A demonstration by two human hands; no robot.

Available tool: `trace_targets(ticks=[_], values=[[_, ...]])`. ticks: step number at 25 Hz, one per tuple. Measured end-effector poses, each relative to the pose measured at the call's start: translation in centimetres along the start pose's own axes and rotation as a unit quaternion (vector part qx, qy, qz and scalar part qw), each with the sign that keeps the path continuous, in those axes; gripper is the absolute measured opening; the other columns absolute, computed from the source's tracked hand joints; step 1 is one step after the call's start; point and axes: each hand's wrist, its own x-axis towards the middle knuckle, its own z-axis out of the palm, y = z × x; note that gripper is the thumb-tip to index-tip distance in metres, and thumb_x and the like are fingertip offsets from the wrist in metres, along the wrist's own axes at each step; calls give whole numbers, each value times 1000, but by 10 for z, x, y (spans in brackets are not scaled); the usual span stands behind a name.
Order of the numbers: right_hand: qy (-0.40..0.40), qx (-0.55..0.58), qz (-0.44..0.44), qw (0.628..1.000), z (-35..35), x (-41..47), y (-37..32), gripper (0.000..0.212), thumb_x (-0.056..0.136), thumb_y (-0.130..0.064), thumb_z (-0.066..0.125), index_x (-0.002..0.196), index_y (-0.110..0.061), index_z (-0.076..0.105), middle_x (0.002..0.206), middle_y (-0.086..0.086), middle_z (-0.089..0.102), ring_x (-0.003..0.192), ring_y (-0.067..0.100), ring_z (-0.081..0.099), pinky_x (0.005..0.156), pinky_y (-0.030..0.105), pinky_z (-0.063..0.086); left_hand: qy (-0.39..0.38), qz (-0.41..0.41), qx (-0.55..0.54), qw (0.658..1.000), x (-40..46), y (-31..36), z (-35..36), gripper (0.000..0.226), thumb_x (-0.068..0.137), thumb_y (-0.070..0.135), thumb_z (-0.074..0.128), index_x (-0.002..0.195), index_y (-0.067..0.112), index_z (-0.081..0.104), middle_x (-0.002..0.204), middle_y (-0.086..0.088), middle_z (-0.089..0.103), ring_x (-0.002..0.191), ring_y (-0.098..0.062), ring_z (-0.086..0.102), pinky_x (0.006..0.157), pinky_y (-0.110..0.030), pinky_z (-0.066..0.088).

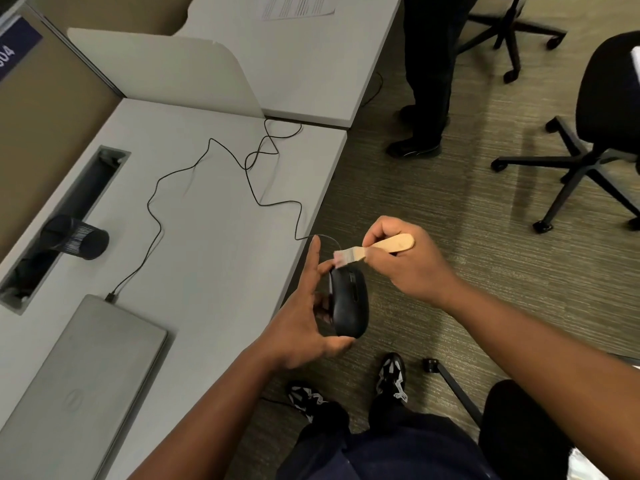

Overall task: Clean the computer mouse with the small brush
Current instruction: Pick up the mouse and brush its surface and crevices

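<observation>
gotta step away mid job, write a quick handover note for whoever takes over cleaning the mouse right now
Left hand: holds the black wired computer mouse in the air just past the edge of the grey desk, top side showing.
Right hand: grips the small wooden-handled brush, its pale bristles on the front end of the mouse.
The thin black cable runs from the mouse across the desk to the closed grey laptop.
Done: brushing is under way at the front. How much is clean cannot be told.
Left: the rest of the top, the sides and the underside.
</observation>
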Motion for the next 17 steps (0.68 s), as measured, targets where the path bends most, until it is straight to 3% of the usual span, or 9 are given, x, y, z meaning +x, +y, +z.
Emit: trace_targets(ticks=[3, 7, 10, 13, 17], values=[[46, -28, -3, 999, -1, -1, 3, 17, 88, -7, 67, 82, -23, 66, 67, -12, 62, 54, 2, 51, 47, 20, 38, 5, 4, 9, 1000, -1, 0, 0, 157, 69, 24, 101, 161, 65, -20, 167, 36, 28, 123, -9, 71, 89, -32, 65], [5, -15, -15, 1000, 0, -4, 4, 14, 89, -9, 69, 85, -22, 68, 71, -12, 63, 58, 1, 52, 50, 19, 39, 3, -3, 12, 1000, -2, -2, 0, 157, 68, 27, 102, 162, 64, -19, 165, 38, 29, 120, -7, 72, 88, -28, 65], [40, -37, 2, 999, -2, -4, 5, 16, 86, -9, 68, 82, -25, 66, 68, -14, 62, 55, 1, 51, 47, 18, 38, 11, 1, 21, 1000, -4, -2, 1, 156, 69, 28, 102, 162, 64, -18, 168, 33, 27, 121, -10, 72, 89, -36, 66], [39, 34, 53, 997, -7, -2, 1, 12, 84, -10, 63, 78, -20, 66, 64, -6, 66, 52, 4, 53, 45, 18, 39, 22, -1, 21, 1000, -6, -2, 0, 155, 69, 29, 101, 162, 65, -17, 167, 33, 27, 120, -16, 72, 90, -43, 67], [14, 106, 129, 986, -12, 0, -1, 30, 90, 1, 56, 67, -17, 65, 52, 0, 62, 46, 7, 54, 41, 17, 38, 35, 1, 26, 999, -5, -1, 0, 154, 69, 29, 101, 163, 64, -16, 165, 32, 29, 119, -21, 71, 88, -44, 66]])
